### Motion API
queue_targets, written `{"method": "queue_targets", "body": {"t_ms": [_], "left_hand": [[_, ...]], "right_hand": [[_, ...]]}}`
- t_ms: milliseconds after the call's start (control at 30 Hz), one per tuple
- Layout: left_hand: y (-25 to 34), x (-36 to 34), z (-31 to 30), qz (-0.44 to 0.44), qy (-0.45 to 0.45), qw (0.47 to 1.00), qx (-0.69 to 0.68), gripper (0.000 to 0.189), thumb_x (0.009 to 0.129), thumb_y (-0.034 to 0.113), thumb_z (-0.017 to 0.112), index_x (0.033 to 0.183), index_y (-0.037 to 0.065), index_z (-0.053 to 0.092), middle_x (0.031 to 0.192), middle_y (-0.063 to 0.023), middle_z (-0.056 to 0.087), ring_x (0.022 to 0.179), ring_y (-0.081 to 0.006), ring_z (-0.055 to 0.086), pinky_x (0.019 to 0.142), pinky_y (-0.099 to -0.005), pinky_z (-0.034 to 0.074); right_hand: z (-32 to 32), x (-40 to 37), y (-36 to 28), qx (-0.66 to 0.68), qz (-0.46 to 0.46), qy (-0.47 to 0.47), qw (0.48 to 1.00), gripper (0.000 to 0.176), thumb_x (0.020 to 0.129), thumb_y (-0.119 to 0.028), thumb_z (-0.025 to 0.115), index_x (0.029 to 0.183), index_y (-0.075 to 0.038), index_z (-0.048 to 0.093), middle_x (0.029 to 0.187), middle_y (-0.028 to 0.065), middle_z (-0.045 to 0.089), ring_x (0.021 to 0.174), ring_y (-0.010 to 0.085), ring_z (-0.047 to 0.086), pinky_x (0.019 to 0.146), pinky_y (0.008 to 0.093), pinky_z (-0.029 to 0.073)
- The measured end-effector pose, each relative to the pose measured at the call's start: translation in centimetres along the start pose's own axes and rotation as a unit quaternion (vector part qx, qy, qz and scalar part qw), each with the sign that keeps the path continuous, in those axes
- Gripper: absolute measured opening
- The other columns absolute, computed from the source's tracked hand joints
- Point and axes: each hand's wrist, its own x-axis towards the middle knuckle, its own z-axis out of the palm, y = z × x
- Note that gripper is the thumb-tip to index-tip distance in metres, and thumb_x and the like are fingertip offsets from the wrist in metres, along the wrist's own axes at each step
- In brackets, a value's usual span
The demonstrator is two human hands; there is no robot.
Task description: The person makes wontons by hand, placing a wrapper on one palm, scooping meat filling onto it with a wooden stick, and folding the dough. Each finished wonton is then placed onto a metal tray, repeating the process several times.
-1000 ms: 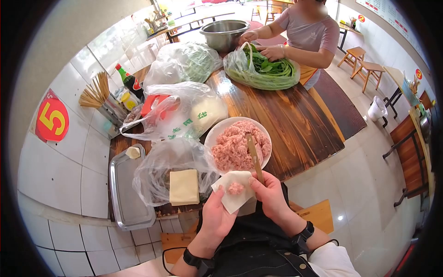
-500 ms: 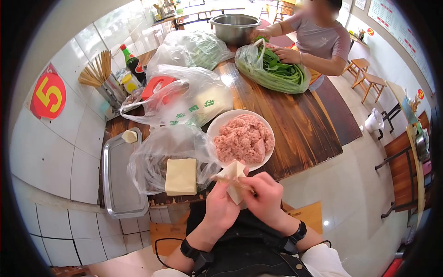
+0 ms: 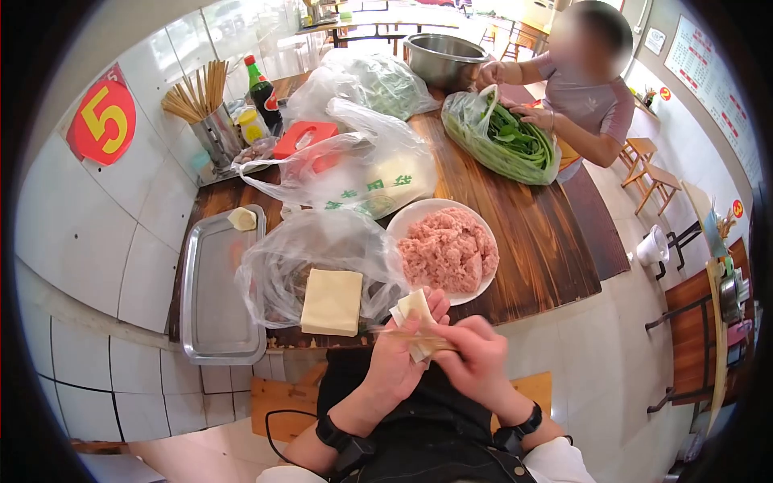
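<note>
A pale, partly folded wrapper (image 3: 415,309) rests in my left hand (image 3: 396,358), its thumb pressed on it. My right hand (image 3: 477,354), blurred by motion, grips a thin light-brown stick (image 3: 439,344) that lies across the wrapper. Just beyond both hands is a white plate (image 3: 398,224) heaped with pink minced meat (image 3: 449,249). A square stack of wrappers (image 3: 332,302) sits on a clear plastic bag (image 3: 270,274) left of my hands. One folded piece (image 3: 242,219) lies at the far end of a metal tray (image 3: 189,322).
Plastic bags (image 3: 362,84), a red box (image 3: 302,138), bottles (image 3: 262,92) and a chopstick holder (image 3: 216,135) stand at the back left of the wooden table (image 3: 531,274). Across it, a person (image 3: 592,101) handles greens (image 3: 515,137) beside a metal pot (image 3: 443,64).
The view has shifted, so the table's things appear further right. The wrapper is now more folded in my left hand, and the stick lies across it. The other person's hand is raised nearer the pot.
</note>
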Motion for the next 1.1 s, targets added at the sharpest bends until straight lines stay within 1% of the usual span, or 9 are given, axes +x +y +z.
{"method": "queue_targets", "body": {"t_ms": [100,200,267,367,600,700,867,1033,1100], "left_hand": [[0.1,0.0,0.0,0.011,0.011,1.000,-0.017,0.038,0.105,0.013,0.044,0.141,0.002,0.042,0.140,-0.0128,0.053,0.131,-0.0236,0.050,0.111,-0.0378,0.041],[0.2,0.0,0.6,0.002,0.036,0.999,0.018,0.039,0.104,0.011,0.045,0.141,0.002,0.042,0.141,-0.0141,0.051,0.132,-0.0244,0.049,0.112,-0.0398,0.040],[0.1,-0.1,0.8,0.007,0.030,0.999,0.023,0.038,0.104,0.012,0.046,0.140,0.002,0.044,0.140,-0.0141,0.052,0.131,-0.0246,0.050,0.111,-0.0398,0.041],[-0.2,-0.3,0.9,0.006,0.047,0.998,0.052,0.036,0.104,0.013,0.045,0.138,0.001,0.046,0.139,-0.0143,0.053,0.128,-0.0249,0.052,0.110,-0.0394,0.042],[0.5,-0.6,1.0,0.001,0.066,0.994,0.085,0.037,0.105,0.016,0.043,0.138,0.000,0.047,0.137,-0.0149,0.054,0.127,-0.0253,0.054,0.109,-0.0393,0.043],[0.4,-0.2,0.7,0.008,0.071,0.996,0.046,0.038,0.104,0.015,0.045,0.140,0.002,0.044,0.140,-0.0144,0.052,0.130,-0.0254,0.051,0.109,-0.0394,0.042],[-0.4,0.3,0.8,0.037,0.083,0.995,0.034,0.038,0.106,0.016,0.041,0.141,0.001,0.043,0.138,-0.0122,0.053,0.129,-0.0235,0.051,0.111,-0.0380,0.041],[-0.4,0.4,1.3,0.086,0.075,0.992,0.051,0.040,0.106,0.021,0.040,0.142,0.004,0.040,0.133,-0.0101,0.055,0.127,-0.0218,0.051,0.111,-0.0389,0.040],[0.0,0.2,1.3,0.089,0.074,0.993,0.026,0.033,0.106,0.020,0.040,0.135,0.005,0.045,0.121,-0.0061,0.056,0.119,-0.0206,0.053,0.111,-0.0402,0.040]], "right_hand": [[-3.0,-0.1,0.9,0.038,0.086,-0.002,0.996,0.027,0.077,-0.014,0.078,0.103,-0.010,0.074,0.080,0.0080,0.065,0.062,0.0215,0.064,0.055,0.0306,0.050],[-4.3,0.2,1.9,-0.055,0.108,0.005,0.993,0.022,0.078,-0.014,0.078,0.099,-0.009,0.074,0.076,0.0074,0.064,0.061,0.0216,0.063,0.054,0.0307,0.049],[-4.7,0.6,2.1,-0.128,0.037,0.005,0.991,0.017,0.078,-0.016,0.079,0.092,-0.010,0.073,0.073,0.0055,0.064,0.059,0.0223,0.063,0.053,0.0315,0.048],[-4.8,0.9,2.4,-0.175,0.026,-0.009,0.984,0.014,0.078,-0.018,0.079,0.087,-0.010,0.072,0.073,0.0035,0.064,0.059,0.0228,0.063,0.052,0.0319,0.048],[-4.4,1.1,3.8,-0.170,0.092,0.024,0.981,0.013,0.079,-0.017,0.078,0.086,-0.010,0.071,0.073,0.0057,0.065,0.059,0.0228,0.063,0.052,0.0322,0.048],[-3.9,0.7,3.7,0.050,0.214,-0.014,0.975,0.011,0.087,-0.013,0.073,0.087,-0.003,0.067,0.071,0.0040,0.063,0.063,0.0095,0.059,0.057,0.0273,0.046],[0.7,-1.3,2.5,0.331,0.377,-0.071,0.862,0.013,0.090,-0.009,0.068,0.097,-0.004,0.058,0.082,-0.0044,0.057,0.072,0.0016,0.049,0.062,0.0198,0.041],[2.9,-1.5,1.0,0.392,0.381,-0.016,0.837,0.017,0.085,-0.003,0.070,0.096,-0.004,0.057,0.082,-0.0043,0.057,0.070,0.0020,0.050,0.061,0.0191,0.040],[3.3,-1.4,0.8,0.404,0.379,0.011,0.832,0.016,0.085,-0.003,0.070,0.095,-0.005,0.058,0.081,-0.0041,0.058,0.070,0.0022,0.050,0.061,0.0192,0.040]]}}
